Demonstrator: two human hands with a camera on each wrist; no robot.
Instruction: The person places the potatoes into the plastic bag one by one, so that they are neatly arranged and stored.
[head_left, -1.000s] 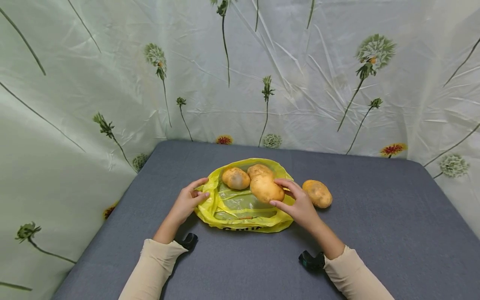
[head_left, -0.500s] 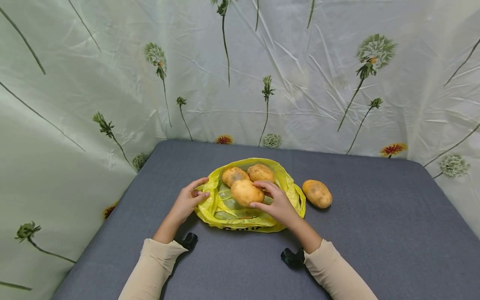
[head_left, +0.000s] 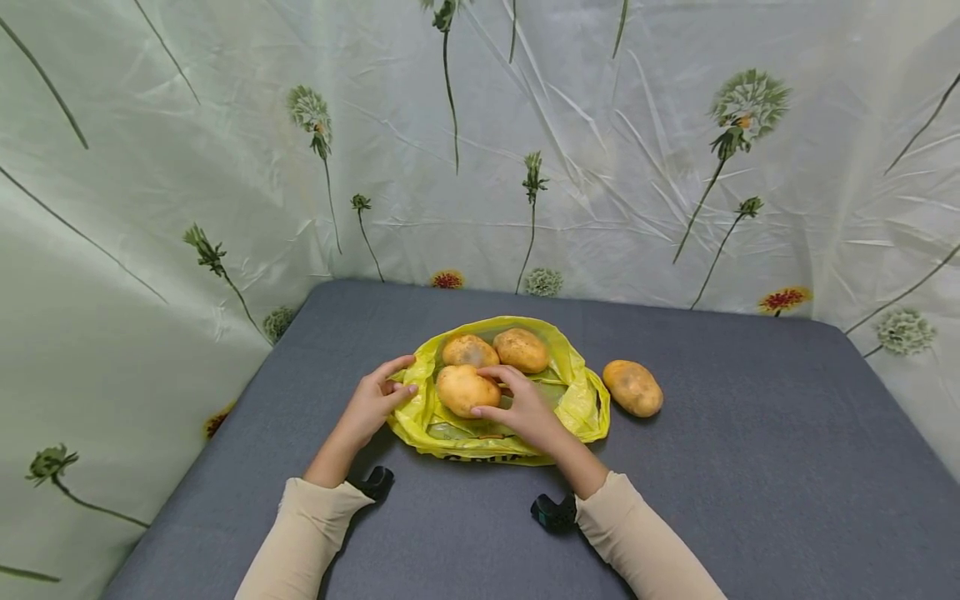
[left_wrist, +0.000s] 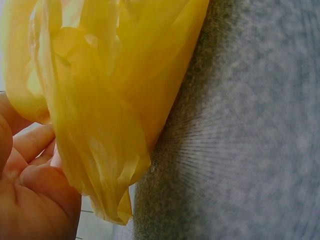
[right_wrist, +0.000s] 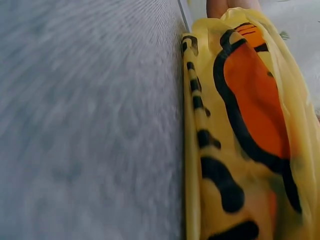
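Right hand (head_left: 517, 408) gripping potato (head_left: 467, 391), yellow bag (head_left: 491, 447) beneath (left hand (head_left: 375, 398) touching).

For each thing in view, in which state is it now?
Yellow bag: open, mouth up
Front potato: held by right hand
Back-left potato: lying in bag
Back-right potato: lying in bag
Outside potato: lying on table
Left hand: holding bag's edge
Right hand: gripping front potato

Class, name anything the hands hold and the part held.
The right hand grips a potato by its right side; the left hand touches the left rim of the yellow plastic bag, grip unclear.
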